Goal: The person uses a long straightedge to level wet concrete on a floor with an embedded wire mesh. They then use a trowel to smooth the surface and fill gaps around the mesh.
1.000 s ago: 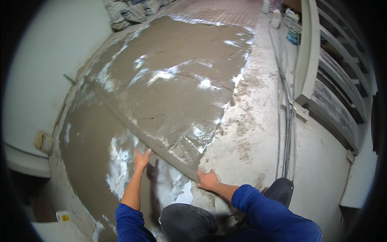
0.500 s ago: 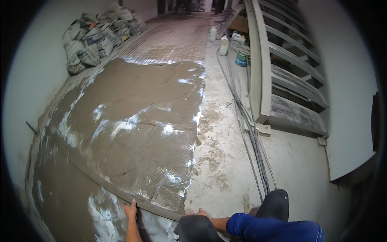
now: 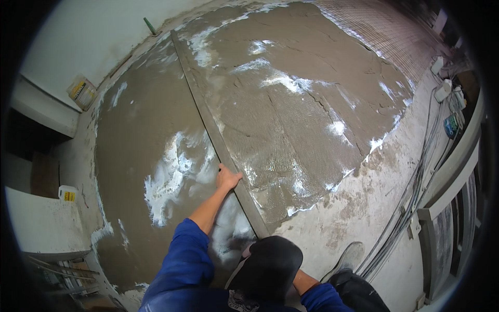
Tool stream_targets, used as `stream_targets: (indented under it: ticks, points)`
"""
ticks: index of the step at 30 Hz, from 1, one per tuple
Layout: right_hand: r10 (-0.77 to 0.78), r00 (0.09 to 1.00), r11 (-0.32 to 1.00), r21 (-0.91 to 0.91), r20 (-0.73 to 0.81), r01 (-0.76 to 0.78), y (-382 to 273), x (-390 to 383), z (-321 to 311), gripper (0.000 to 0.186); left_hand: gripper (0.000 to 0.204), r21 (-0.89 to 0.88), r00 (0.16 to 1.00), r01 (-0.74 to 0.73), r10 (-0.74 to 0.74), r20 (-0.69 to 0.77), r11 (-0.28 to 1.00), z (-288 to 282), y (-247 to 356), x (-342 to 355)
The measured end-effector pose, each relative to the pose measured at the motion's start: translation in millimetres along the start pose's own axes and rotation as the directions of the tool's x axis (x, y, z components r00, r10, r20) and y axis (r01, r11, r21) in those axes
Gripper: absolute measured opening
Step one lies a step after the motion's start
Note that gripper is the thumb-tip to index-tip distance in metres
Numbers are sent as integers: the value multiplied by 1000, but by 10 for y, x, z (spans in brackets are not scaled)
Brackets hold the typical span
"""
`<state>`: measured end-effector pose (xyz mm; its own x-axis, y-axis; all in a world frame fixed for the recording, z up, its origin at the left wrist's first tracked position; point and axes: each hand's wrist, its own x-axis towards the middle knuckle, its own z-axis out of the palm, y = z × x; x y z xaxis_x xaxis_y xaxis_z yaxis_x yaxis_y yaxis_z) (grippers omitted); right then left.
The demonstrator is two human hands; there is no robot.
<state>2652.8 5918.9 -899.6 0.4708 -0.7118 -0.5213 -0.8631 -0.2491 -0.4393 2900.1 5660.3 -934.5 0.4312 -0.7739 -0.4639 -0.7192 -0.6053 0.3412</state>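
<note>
A long grey straightedge (image 3: 197, 93) lies across wet grey screed (image 3: 312, 125) with pale wet patches, its far end near the left wall. My left hand (image 3: 228, 177) grips it low down, below its middle. My right forearm (image 3: 306, 283) disappears behind my dark knee (image 3: 275, 260); my right hand is mostly hidden near the straightedge's near end, so its fingers cannot be made out.
Bare concrete (image 3: 332, 223) borders the screed at right, with cables (image 3: 403, 223), containers (image 3: 443, 89) and metal stair parts (image 3: 452, 192). A mesh layer (image 3: 395, 41) lies beyond. At left stand a wall (image 3: 67, 47), a bag (image 3: 80, 92) and a white container (image 3: 67, 193).
The view has swung down and left, so the straightedge runs more upright in the picture. My left hand still holds it; my right hand, partly visible earlier on the bar, is now mostly behind my knee.
</note>
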Motion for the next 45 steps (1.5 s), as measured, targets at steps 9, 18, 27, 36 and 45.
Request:
stream_targets:
  ticks: [9,18,27,36,45]
  points:
    - [63,996,997,48,-60,-60,270,111,151,37,92,-63,991,-117,113,-72,991,26,-99,147]
    - [25,965,996,94,-262,0,345,605,-152,55,114,-64,990,-136,134,-32,989,-249,218,768]
    - [131,975,989,95,-177,-116,636,-60,-69,51,93,-54,990,-135,136,20,989,105,408,-55]
    - [136,938,988,-29,-318,-153,1155,281,-442,48,113,-99,989,-149,148,-9,984,219,997,379]
    - [164,944,986,65,-286,-152,1380,1,-477,52,111,-50,986,-162,160,-39,985,427,1176,42]
